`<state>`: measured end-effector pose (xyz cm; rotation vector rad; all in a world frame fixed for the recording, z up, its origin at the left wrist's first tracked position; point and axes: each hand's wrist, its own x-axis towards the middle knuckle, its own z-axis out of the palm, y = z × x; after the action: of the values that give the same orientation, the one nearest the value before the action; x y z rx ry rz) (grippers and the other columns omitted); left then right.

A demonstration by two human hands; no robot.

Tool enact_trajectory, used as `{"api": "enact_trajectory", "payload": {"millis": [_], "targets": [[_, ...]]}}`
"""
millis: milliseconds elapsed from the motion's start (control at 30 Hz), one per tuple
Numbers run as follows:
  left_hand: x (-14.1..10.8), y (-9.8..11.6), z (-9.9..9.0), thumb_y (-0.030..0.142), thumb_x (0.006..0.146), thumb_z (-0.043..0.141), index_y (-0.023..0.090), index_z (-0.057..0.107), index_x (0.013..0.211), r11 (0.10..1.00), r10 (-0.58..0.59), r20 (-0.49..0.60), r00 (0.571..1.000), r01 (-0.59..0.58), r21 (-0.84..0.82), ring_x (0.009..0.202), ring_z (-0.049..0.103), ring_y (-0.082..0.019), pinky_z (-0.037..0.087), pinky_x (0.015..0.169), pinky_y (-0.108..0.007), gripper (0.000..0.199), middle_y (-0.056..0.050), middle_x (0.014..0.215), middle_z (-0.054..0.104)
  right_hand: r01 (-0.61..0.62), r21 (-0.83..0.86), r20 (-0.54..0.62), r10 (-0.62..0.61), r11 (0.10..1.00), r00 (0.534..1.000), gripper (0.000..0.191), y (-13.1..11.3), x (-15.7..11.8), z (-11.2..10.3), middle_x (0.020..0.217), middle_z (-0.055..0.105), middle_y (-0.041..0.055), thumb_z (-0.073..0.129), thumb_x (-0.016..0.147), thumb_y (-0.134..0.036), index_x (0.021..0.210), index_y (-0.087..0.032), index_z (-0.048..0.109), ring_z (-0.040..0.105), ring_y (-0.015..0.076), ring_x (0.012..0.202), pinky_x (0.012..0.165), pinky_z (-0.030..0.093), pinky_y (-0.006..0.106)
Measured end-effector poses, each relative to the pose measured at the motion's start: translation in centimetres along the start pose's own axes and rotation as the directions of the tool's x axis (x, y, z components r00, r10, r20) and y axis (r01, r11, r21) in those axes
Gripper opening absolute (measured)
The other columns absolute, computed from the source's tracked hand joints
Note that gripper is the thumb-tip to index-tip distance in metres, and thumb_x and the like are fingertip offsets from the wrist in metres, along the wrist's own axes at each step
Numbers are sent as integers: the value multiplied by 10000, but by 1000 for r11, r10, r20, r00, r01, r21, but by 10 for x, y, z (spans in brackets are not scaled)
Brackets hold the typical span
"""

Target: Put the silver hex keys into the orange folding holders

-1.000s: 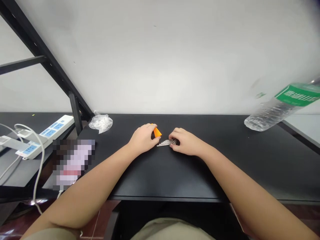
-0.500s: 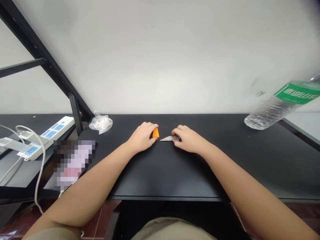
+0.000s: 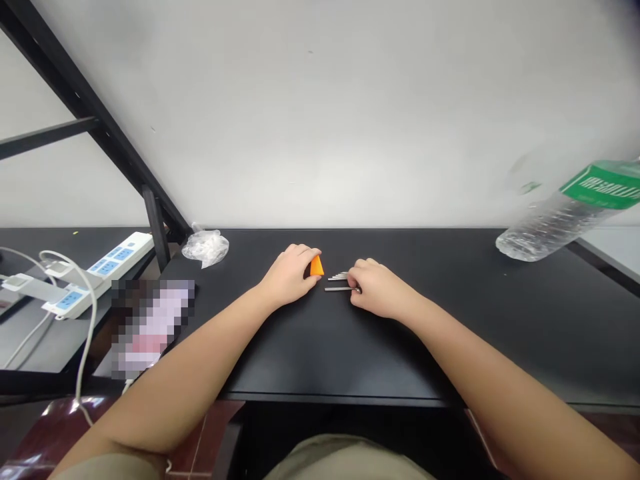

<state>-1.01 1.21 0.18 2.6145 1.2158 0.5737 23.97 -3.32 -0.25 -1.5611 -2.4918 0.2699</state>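
An orange block-like piece [image 3: 317, 266] stands on the black table, pinched between the thumb and fingers of my left hand [image 3: 293, 275]. To its right, my right hand [image 3: 375, 288] is closed on a thin metal rod [image 3: 338, 289] that points left, its other end hidden in the fingers. Just beyond that rod, several more thin metal rods [image 3: 339, 276] lie close together, partly covered by my right fingers. A small gap separates the rod tips from the orange piece.
Crumpled clear plastic [image 3: 206, 248] lies at the table's back left. A tilted clear bottle with a green label [image 3: 603, 185] is at the right. On the left are a power strip [image 3: 106, 270], white cables and a blurred-out flat object [image 3: 153, 327].
My right hand has drawn slightly nearer to me, and one metal rod is now apart from the others. The left hand still grips the orange piece. The whole view has shifted slightly.
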Motion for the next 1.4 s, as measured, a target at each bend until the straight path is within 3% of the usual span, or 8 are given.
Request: {"api": "enact_trajectory", "payload": {"millis": [333, 500, 767, 867, 933, 1000, 1233, 1400], "targets": [[0, -1, 1, 330, 862, 700, 210, 607, 1298, 997, -4, -30, 1000, 2, -76, 1101, 593, -259, 489, 1013, -422, 462, -73, 1193, 675, 89, 355, -259, 6, 931, 966, 173, 10, -4, -22, 954, 690, 44, 522, 955, -211, 928, -237, 691, 617, 171, 770, 721, 492, 307], [-1, 2, 1, 350, 853, 717, 214, 613, 1302, 994, 0, -24, 1000, -3, -112, 1120, 589, -259, 486, 1028, -418, 480, -65, 1218, 676, 104, 439, -230, 0, 892, 973, 185, 8, -5, -24, 989, 712, 56, 555, 964, -290, 925, -245, 730, 641, 193, 813, 768, 518, 349], [-3, 12, 1, 366, 870, 698, 219, 615, 1302, 995, 70, -56, 996, -74, -66, 1104, 603, -270, 484, 999, -442, 465, -76, 1190, 696, -182, 940, 140, 158, 290, 977, 284, -6, 4, -1, 875, 700, 44, 682, 912, -397, 1112, -226, 575, 696, 191, 743, 688, 589, 353], [-3, 12, 2, 369, 867, 703, 222, 616, 1298, 996, 69, -58, 996, -72, -59, 1083, 609, -271, 491, 978, -446, 463, -76, 1166, 698, -135, 818, 33, 189, 560, 981, 180, -1, 5, 1, 868, 676, 40, 610, 945, -371, 1046, -223, 601, 664, 177, 706, 673, 558, 342], [-3, 10, 2, 362, 864, 705, 216, 614, 1305, 996, 66, -61, 996, -70, -61, 1068, 608, -272, 499, 959, -444, 473, -75, 1161, 697, -76, 553, -102, 158, 830, 982, 115, 8, 5, 1, 914, 654, 52, 613, 926, -316, 943, -212, 657, 633, 171, 730, 708, 527, 336], [-3, 9, 3, 352, 866, 701, 211, 613, 1310, 995, 64, -67, 996, -69, -66, 1061, 606, -272, 505, 946, -441, 474, -73, 1161, 696, -31, 298, -132, 74, 954, 989, 105, 17, 4, 0, 989, 641, 64, 612, 916, -269, 902, -212, 699, 617, 170, 776, 751, 501, 328], [-2, 8, 4, 333, 867, 698, 210, 605, 1320, 994, 75, -78, 994, -80, -68, 1067, 612, -270, 513, 942, -440, 479, -72, 1178, 691, -55, 29, 4, 55, 998, 998, 72, 8, -2, -2, 938, 625, 54, 603, 860, -158, 830, -201, 651, 554, 143, 681, 619, 405, 279], [-1, 5, 4, 318, 862, 702, 198, 608, 1315, 994, 88, -89, 992, -94, -61, 1083, 611, -270, 512, 962, -447, 478, -80, 1201, 686, 2, 115, -42, 3, 993, 999, 98, 5, -4, -11, 853, 642, 35, 577, 851, -122, 813, -205, 613, 569, 157, 720, 648, 408, 276]]}}
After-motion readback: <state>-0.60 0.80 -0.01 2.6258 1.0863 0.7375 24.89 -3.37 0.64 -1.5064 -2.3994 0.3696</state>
